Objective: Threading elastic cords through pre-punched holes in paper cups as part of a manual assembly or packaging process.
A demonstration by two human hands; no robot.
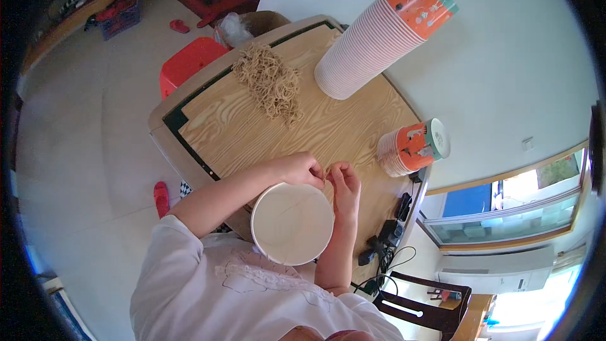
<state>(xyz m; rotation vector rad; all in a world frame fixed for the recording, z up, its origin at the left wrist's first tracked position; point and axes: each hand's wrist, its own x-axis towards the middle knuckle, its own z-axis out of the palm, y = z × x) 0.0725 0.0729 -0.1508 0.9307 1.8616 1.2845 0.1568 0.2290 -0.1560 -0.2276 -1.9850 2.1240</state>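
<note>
The left hand (305, 169) and right hand (344, 184) sit close together at the far rim of a white bucket (284, 230), fingertips pinching a thin tan strand (327, 173). Beyond, a tangled cord heap (270, 82) lies on the wooden table (218, 126), left of tall stacked tubs (372, 44).

A round white tub (291, 227) sits mouth-up, with what seems thin tan cord (327, 173) beyond its far rim.

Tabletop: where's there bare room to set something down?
Bare wood lies between the tan string pile and left forearm; another sits between that pile, tall tub stack, short tub stack and right hand. Adapters and cables crowd the right edge.
</note>
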